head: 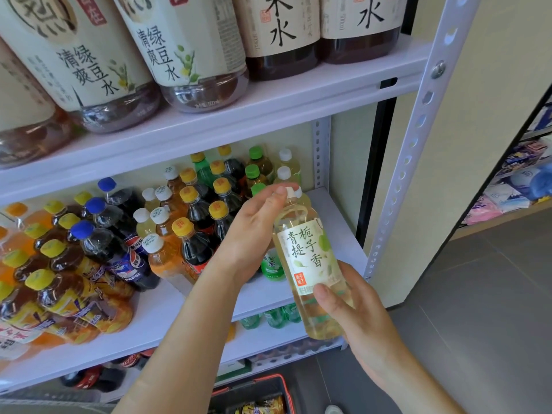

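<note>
I hold a pale yellow tea bottle point(310, 261) with a white cap and a cream label, upright, in front of the right end of the middle shelf point(343, 243). My right hand point(355, 312) grips its lower body from the right, thumb across the front. My left hand point(257, 228) curls around its neck and shoulder from the left, fingertips at the cap. The bottle's base hangs just past the shelf's front edge.
The middle shelf holds several bottles: cola with blue caps point(98, 231), dark tea with yellow caps point(191, 234), green-capped bottles point(254, 171). Large labelled bottles point(179, 46) stand on the upper shelf. A white upright post point(418, 130) stands right. A basket point(254, 395) sits below.
</note>
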A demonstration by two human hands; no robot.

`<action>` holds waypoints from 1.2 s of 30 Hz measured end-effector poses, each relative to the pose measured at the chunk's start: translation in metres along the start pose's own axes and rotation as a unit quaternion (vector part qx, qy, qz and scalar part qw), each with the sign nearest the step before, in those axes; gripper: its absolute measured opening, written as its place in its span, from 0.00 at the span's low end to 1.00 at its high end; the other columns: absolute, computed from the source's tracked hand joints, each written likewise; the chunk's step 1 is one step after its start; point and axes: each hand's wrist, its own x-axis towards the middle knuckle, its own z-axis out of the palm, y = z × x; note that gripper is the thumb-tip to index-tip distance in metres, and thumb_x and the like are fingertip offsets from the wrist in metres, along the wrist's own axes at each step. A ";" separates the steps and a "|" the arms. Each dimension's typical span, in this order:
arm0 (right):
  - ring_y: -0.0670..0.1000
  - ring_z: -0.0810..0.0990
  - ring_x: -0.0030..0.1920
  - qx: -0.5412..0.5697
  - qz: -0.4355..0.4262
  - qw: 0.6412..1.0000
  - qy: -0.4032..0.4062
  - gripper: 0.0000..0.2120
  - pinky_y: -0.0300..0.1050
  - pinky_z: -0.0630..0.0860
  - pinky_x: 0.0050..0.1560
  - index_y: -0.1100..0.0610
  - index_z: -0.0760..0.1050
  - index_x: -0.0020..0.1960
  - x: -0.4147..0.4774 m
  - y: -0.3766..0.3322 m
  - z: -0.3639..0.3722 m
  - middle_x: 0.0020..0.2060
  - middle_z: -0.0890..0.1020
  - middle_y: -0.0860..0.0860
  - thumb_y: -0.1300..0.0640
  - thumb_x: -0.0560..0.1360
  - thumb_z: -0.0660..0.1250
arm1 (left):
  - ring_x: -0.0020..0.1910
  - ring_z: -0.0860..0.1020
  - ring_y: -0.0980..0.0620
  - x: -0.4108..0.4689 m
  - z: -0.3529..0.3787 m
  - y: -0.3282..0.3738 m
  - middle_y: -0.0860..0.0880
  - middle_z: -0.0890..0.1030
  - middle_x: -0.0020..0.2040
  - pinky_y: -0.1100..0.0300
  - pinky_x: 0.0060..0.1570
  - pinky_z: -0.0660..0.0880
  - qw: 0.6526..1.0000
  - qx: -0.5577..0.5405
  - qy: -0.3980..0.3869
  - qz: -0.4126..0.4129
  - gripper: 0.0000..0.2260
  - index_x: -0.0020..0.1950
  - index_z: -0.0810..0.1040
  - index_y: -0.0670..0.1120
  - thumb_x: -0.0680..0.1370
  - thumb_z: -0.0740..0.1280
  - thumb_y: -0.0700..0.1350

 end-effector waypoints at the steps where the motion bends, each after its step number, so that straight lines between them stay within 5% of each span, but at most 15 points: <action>1: 0.50 0.82 0.56 -0.012 -0.008 1.000 0.000 0.25 0.48 0.81 0.52 0.43 0.76 0.61 -0.001 -0.001 0.000 0.56 0.83 0.48 0.38 0.65 0.73 | 0.55 0.81 0.45 0.000 0.001 -0.001 0.41 0.83 0.56 0.49 0.58 0.77 1.000 -0.004 0.004 0.004 0.14 0.63 0.78 0.45 0.84 0.58 0.49; 5: 0.47 0.84 0.49 -0.050 -0.049 0.997 -0.017 0.26 0.36 0.79 0.43 0.40 0.73 0.62 -0.008 -0.013 0.002 0.51 0.84 0.46 0.42 0.65 0.74 | 0.52 0.83 0.45 0.004 0.001 -0.007 0.41 0.85 0.53 0.51 0.52 0.80 0.998 -0.038 0.042 -0.011 0.13 0.61 0.79 0.45 0.84 0.58 0.48; 11: 0.46 0.82 0.38 -0.172 -0.124 0.969 0.125 0.27 0.47 0.81 0.33 0.38 0.69 0.53 -0.015 -0.047 0.011 0.44 0.80 0.40 0.32 0.58 0.72 | 0.31 0.82 0.51 0.011 -0.001 -0.018 0.46 0.84 0.34 0.59 0.30 0.78 0.984 -0.057 0.094 -0.139 0.15 0.46 0.81 0.42 0.84 0.58 0.46; 14: 0.45 0.80 0.38 -0.268 -0.145 0.939 0.161 0.33 0.51 0.79 0.35 0.41 0.66 0.52 -0.014 -0.063 0.009 0.44 0.78 0.38 0.20 0.57 0.63 | 0.27 0.79 0.52 0.012 0.001 -0.025 0.47 0.81 0.31 0.60 0.28 0.77 0.980 -0.020 0.088 -0.179 0.13 0.41 0.80 0.44 0.82 0.61 0.45; 18: 0.45 0.80 0.40 -0.268 -0.133 0.940 0.165 0.32 0.52 0.80 0.36 0.43 0.65 0.51 -0.012 -0.066 0.005 0.44 0.78 0.38 0.22 0.58 0.63 | 0.31 0.80 0.52 0.018 0.000 -0.029 0.48 0.82 0.34 0.57 0.35 0.79 0.980 0.016 0.079 -0.183 0.13 0.45 0.81 0.45 0.82 0.61 0.49; 22: 0.48 0.83 0.37 -0.158 -0.090 0.978 0.101 0.28 0.44 0.80 0.30 0.40 0.67 0.52 -0.010 -0.051 -0.002 0.46 0.80 0.42 0.31 0.58 0.72 | 0.39 0.82 0.50 0.025 -0.004 -0.020 0.48 0.85 0.39 0.53 0.44 0.79 0.990 0.011 0.066 -0.127 0.14 0.50 0.82 0.46 0.83 0.61 0.53; 25: 0.48 0.85 0.46 -0.121 -0.012 0.992 -0.013 0.30 0.45 0.82 0.44 0.36 0.66 0.57 -0.002 -0.038 -0.014 0.49 0.83 0.42 0.36 0.60 0.75 | 0.45 0.83 0.51 0.030 -0.005 -0.002 0.47 0.86 0.44 0.55 0.48 0.78 0.996 0.059 0.059 -0.011 0.09 0.52 0.82 0.48 0.83 0.62 0.48; 29: 0.39 0.81 0.56 -0.115 0.013 0.990 -0.086 0.28 0.35 0.78 0.52 0.29 0.65 0.60 0.018 -0.028 -0.013 0.54 0.82 0.36 0.35 0.65 0.73 | 0.49 0.82 0.52 0.030 0.013 0.011 0.46 0.84 0.49 0.56 0.52 0.79 0.978 0.154 -0.073 0.117 0.07 0.57 0.80 0.46 0.82 0.64 0.43; 33: 0.41 0.82 0.54 -0.196 -0.021 0.980 -0.026 0.31 0.47 0.78 0.57 0.32 0.69 0.57 0.044 -0.022 -0.019 0.53 0.83 0.38 0.38 0.59 0.79 | 0.53 0.82 0.57 0.025 0.013 0.013 0.48 0.83 0.54 0.63 0.53 0.76 0.964 0.157 -0.164 0.138 0.13 0.62 0.78 0.46 0.81 0.63 0.48; 36: 0.32 0.79 0.49 -0.280 -0.051 0.958 0.029 0.33 0.29 0.75 0.47 0.31 0.68 0.55 0.064 -0.016 -0.027 0.49 0.80 0.30 0.40 0.54 0.80 | 0.54 0.79 0.62 0.024 -0.003 0.007 0.56 0.82 0.55 0.67 0.52 0.74 0.952 0.233 -0.064 0.186 0.13 0.61 0.80 0.49 0.82 0.62 0.51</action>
